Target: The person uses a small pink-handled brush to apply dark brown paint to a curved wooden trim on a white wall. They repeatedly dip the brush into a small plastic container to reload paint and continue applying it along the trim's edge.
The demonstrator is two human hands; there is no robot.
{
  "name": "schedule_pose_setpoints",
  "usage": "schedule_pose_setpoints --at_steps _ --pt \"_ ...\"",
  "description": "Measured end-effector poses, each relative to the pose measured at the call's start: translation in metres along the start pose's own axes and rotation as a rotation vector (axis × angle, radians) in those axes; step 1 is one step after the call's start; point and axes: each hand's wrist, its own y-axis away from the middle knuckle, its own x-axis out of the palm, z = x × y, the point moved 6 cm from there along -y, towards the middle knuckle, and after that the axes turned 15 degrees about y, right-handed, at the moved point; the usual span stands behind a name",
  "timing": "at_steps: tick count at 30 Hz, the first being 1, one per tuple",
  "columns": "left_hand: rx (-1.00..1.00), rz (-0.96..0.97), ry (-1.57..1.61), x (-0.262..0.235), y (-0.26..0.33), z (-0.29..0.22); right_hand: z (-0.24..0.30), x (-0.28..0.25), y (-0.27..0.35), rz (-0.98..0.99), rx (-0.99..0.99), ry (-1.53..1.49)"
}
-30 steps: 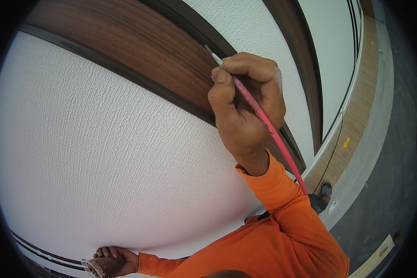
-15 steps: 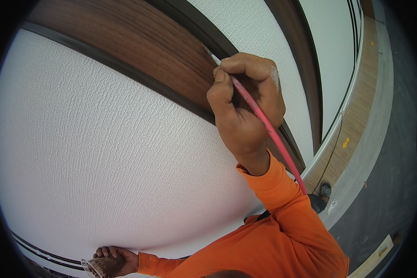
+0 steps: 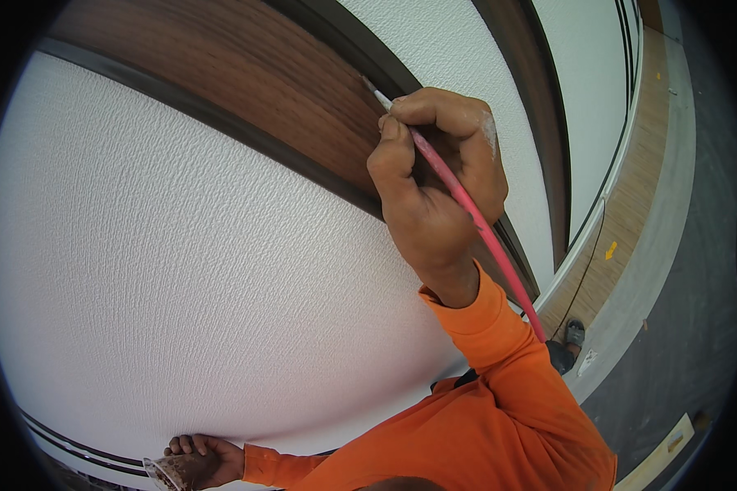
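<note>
Your right hand is pinching the pink brush, its tip at the brown panel. Your left hand grips a clear cup, near white wall

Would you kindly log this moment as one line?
right hand: holds pink brush | tip: at brown panel | left hand: holds clear cup

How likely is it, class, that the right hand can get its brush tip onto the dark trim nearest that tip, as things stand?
Probably yes: the right hand holds the pink-handled brush with its tip at the brown wood panel, close beside the dark trim, and nothing visible blocks the way.
</note>
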Motion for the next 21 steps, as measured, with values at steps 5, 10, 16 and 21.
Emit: schedule_pose_setpoints --at_steps 5,10,16,21 --pt "0.009 0.009 -0.01 0.007 -0.028 -0.013 0.025 0.017 -0.022 -0.077 -0.065 0.002" --pt "0.018 0.011 -0.015 0.01 -0.035 -0.019 0.032 0.02 -0.028 -0.054 -0.068 0.045" --pt "0.004 0.015 0.0 0.013 -0.041 -0.016 0.029 0.019 -0.024 -0.087 -0.054 0.01" --pt "0.014 0.016 0.005 0.015 -0.034 -0.015 0.031 0.019 -0.03 -0.079 -0.074 0.006"
